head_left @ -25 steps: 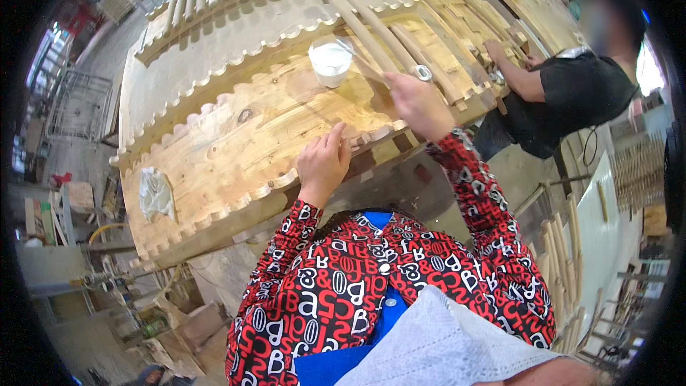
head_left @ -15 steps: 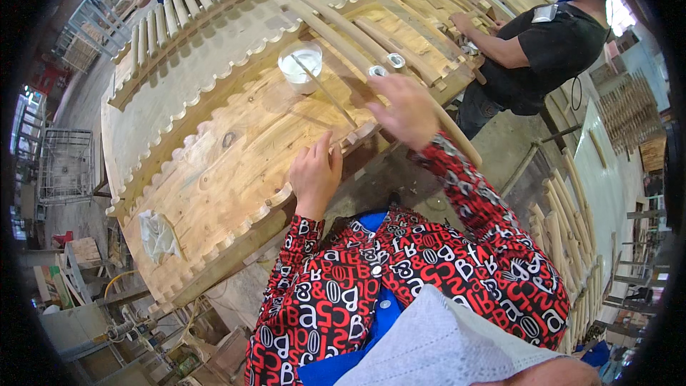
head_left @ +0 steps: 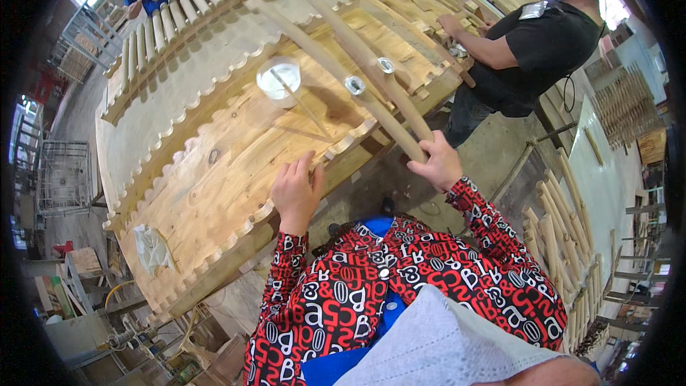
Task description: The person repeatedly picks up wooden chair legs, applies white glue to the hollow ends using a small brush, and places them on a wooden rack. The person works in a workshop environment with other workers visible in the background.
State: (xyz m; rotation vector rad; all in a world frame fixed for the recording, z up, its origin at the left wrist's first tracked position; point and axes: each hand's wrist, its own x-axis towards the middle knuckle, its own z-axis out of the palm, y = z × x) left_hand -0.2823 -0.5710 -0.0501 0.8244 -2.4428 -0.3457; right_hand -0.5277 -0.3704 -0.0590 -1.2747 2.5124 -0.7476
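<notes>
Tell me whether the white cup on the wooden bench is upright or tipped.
Upright: the white cup sits on its base on the wooden bench, its round mouth facing up, with a thin stick leaning out of it.

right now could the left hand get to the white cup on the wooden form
Probably yes. The left hand rests at the near scalloped edge of the wooden form, and the board between it and the white cup is bare. The right hand holds the curved pole off to the side.
</notes>
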